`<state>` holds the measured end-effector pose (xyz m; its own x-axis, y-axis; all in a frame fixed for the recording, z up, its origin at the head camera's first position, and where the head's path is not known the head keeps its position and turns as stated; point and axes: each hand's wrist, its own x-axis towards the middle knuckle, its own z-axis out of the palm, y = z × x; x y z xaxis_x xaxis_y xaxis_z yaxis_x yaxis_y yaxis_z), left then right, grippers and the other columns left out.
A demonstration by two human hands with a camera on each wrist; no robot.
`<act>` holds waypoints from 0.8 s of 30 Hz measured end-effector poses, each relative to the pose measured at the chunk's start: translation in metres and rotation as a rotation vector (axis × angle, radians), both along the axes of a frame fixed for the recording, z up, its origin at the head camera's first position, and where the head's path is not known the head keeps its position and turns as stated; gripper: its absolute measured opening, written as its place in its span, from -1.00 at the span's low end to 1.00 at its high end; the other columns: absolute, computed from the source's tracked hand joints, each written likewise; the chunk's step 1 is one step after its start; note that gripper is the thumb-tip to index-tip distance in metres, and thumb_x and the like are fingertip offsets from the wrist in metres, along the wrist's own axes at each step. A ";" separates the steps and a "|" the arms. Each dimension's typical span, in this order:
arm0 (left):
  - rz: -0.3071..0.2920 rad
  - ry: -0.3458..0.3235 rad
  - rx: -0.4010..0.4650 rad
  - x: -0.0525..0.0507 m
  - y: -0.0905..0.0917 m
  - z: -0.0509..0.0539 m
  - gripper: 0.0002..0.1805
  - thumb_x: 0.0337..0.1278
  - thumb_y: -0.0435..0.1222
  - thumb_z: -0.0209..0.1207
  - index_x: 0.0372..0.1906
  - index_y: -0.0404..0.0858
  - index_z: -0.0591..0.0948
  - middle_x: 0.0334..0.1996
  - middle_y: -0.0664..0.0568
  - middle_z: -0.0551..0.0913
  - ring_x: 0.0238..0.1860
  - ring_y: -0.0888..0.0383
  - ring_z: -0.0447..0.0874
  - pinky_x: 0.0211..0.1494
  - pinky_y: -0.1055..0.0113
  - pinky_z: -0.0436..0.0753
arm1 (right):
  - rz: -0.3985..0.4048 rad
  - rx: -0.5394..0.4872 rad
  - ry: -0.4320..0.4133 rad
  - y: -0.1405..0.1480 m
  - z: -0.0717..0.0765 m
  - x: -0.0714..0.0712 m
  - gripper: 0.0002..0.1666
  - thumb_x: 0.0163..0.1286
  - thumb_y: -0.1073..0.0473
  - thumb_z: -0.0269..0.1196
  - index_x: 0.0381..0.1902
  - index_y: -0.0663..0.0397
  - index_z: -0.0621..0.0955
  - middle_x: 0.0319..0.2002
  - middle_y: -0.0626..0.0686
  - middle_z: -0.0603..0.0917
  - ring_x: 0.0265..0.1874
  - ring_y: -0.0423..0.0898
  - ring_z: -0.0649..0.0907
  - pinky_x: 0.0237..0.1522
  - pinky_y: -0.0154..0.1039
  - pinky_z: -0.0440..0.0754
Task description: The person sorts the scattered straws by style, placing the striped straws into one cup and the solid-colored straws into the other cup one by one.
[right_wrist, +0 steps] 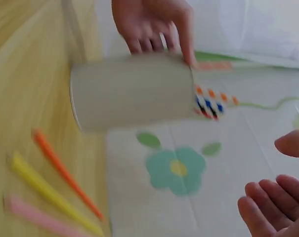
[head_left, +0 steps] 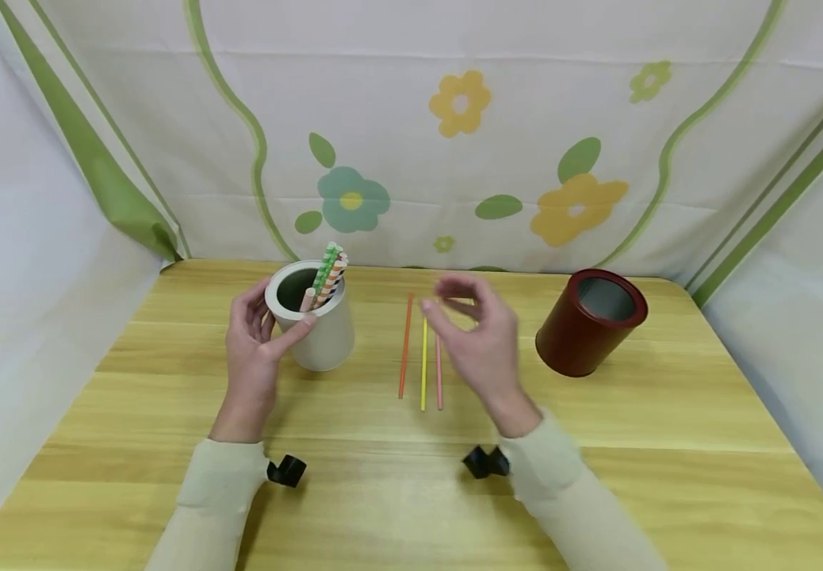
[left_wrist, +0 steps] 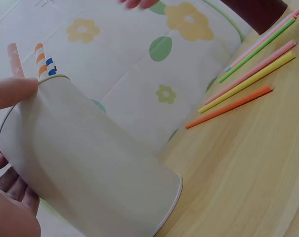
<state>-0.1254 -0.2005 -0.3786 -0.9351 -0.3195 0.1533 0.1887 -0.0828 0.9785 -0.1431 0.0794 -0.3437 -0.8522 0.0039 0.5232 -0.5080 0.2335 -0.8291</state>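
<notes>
My left hand (head_left: 249,365) grips a white can (head_left: 327,345) near its rim, thumb at the front and fingers round the far left side. Several patterned paper straws (head_left: 329,277) stand in the can, leaning right. My right hand (head_left: 481,341) hovers above the table with fingers loosely bent and nothing in them. Under and beside it lie an orange straw (head_left: 406,346), a yellow straw (head_left: 423,369) and a pink straw (head_left: 439,377). A green straw (left_wrist: 258,51) and a pale one show in the left wrist view; the right hand mostly covers them in the head view.
A dark red can (head_left: 576,337) stands open-topped on the right of the wooden table (head_left: 397,492). Behind the table hangs a white cloth (head_left: 397,95) with printed flowers, and pale cloth walls rise on both sides.
</notes>
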 end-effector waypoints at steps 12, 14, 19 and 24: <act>0.008 0.003 0.006 0.001 -0.003 0.001 -0.12 0.20 -0.50 0.43 0.57 -0.17 0.29 0.48 0.03 0.41 0.54 0.13 0.35 0.78 0.33 0.17 | -0.451 0.388 -0.059 0.170 0.010 0.000 0.07 0.18 0.06 0.63 0.57 0.14 0.41 0.52 0.26 0.43 0.51 0.24 0.33 0.45 0.22 0.35; 0.010 0.003 0.013 0.001 -0.002 0.002 -0.12 0.19 -0.51 0.43 0.56 -0.16 0.29 0.48 0.03 0.41 0.54 0.12 0.35 0.78 0.33 0.18 | -0.429 0.441 -0.205 0.186 0.007 -0.001 0.21 0.21 -0.05 0.62 0.66 0.15 0.27 0.61 0.27 0.31 0.59 0.28 0.24 0.58 0.34 0.25; 0.003 -0.013 -0.007 0.002 0.002 0.004 -0.13 0.19 -0.54 0.42 0.56 -0.21 0.30 0.47 0.02 0.41 0.54 0.12 0.34 0.78 0.29 0.20 | -0.338 0.500 -0.466 0.208 0.007 0.001 0.37 0.29 -0.30 0.53 0.75 0.13 0.06 0.71 0.28 0.15 0.66 0.40 0.17 0.58 0.49 0.24; 0.057 -0.007 -0.126 0.007 -0.003 0.016 -0.05 0.15 -0.53 0.47 0.61 -0.28 0.27 0.56 -0.02 0.34 0.63 0.10 0.24 0.80 0.24 0.19 | -0.278 0.455 -0.573 0.211 0.002 -0.003 0.44 0.27 -0.33 0.55 0.78 0.05 -0.01 0.71 0.26 0.16 0.63 0.44 0.25 0.52 0.48 0.36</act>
<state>-0.1188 -0.2036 -0.3627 -0.9170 -0.3510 0.1893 0.1829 0.0518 0.9818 -0.1460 0.2907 -0.3421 -0.9891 0.1473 0.0033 0.0972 0.6694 -0.7365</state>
